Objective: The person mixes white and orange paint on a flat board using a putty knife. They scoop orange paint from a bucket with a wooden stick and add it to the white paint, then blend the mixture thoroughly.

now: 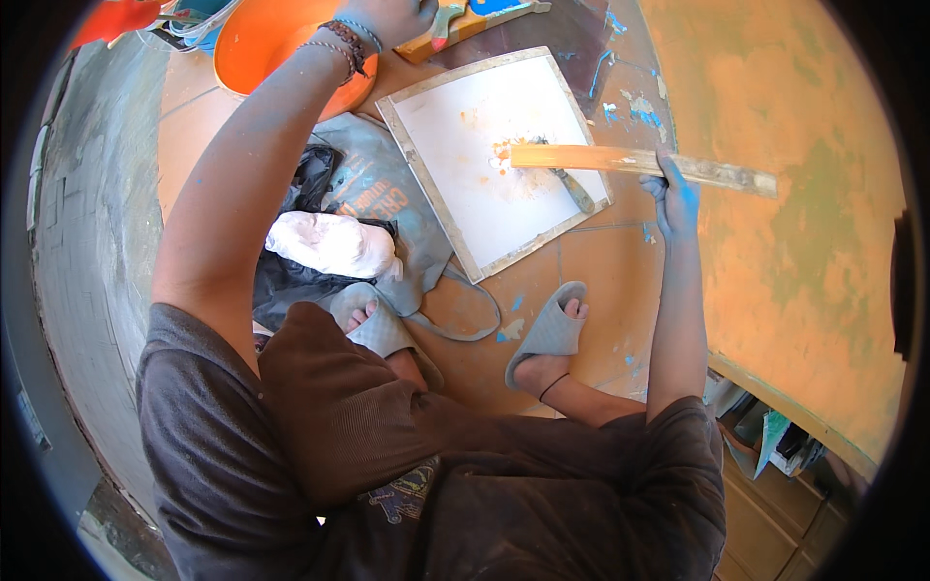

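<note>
My right hand (676, 198) is closed round a long flat wooden stick (581, 155), tinged orange at its left part, held over a framed white board (465, 194) on the floor. A putty knife (578, 194) lies on the board beside orange smears, partly hidden under the stick. My left hand (392, 19) reaches to the top edge with fingers curled; what they hold, if anything, is hidden. It is above an orange tub (242, 63), left of a scraper (446, 21) resting on a yellow-orange block (417, 44).
White putty-like lump (329, 247) on black plastic and a grey bag (363, 169) beside my sandalled feet. Red and blue items (116, 19) at upper left. A large orange-painted panel (785, 271) fills the right, above a shelf of clutter. A grey wall edge runs down the left.
</note>
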`<state>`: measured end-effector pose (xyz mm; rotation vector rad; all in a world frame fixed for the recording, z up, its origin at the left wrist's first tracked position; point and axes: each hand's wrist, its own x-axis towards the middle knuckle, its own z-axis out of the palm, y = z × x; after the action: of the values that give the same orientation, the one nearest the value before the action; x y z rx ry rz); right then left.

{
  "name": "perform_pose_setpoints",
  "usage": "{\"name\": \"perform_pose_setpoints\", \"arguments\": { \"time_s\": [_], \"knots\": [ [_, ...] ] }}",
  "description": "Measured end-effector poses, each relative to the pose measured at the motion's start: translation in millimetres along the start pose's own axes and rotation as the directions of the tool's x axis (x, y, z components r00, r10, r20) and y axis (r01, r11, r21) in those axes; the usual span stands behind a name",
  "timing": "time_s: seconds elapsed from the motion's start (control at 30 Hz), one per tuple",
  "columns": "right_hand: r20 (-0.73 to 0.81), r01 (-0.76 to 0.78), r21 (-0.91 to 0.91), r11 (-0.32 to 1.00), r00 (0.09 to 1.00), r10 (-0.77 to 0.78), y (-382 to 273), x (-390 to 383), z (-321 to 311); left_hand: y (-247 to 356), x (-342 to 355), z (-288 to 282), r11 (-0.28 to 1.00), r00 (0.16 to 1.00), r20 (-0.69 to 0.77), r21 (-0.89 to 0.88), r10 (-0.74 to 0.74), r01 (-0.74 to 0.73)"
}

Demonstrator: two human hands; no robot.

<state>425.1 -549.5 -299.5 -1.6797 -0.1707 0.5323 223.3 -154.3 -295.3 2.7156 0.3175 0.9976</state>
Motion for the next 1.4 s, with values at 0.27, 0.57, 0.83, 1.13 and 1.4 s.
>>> {"name": "perform_pose_setpoints", "arguments": {
  "time_s": [0.27,0.57,0.83,1.13,1.4],
  "knots": [
    [0.258,-0.225,0.622,0.75,0.963,0.076,25.2,52.7,17.2,-96.8,-64.4,-71.4,0.866,0.92,-0.042,0.323,-0.389,0.381],
    [0.399,0.229,0.362,0.904,0.838,-0.372,-72.7,22.9,310.7,-128.1,-119.3,-94.3,0.378,0.397,-0.25,0.123,-0.883,0.918],
    [0.449,0.426,-0.157,0.891,0.834,-0.32,-32.7,47.1,396.7,-126.8,-113.2,-81.6,0.254,0.246,-0.186,-0.024,-0.951,0.967],
    [0.468,-0.009,0.106,0.994,0.883,-0.041,-23.8,48.5,375.7,-130.0,-118.0,-83.0,0.307,0.295,-0.178,-0.045,-0.939,0.95],
    [0.438,-0.286,0.485,0.826,0.897,0.053,0.0,62.4,321.5,-124.6,-116.8,-85.7,0.257,0.231,-0.211,-0.105,-0.95,0.961]
  ]
}}
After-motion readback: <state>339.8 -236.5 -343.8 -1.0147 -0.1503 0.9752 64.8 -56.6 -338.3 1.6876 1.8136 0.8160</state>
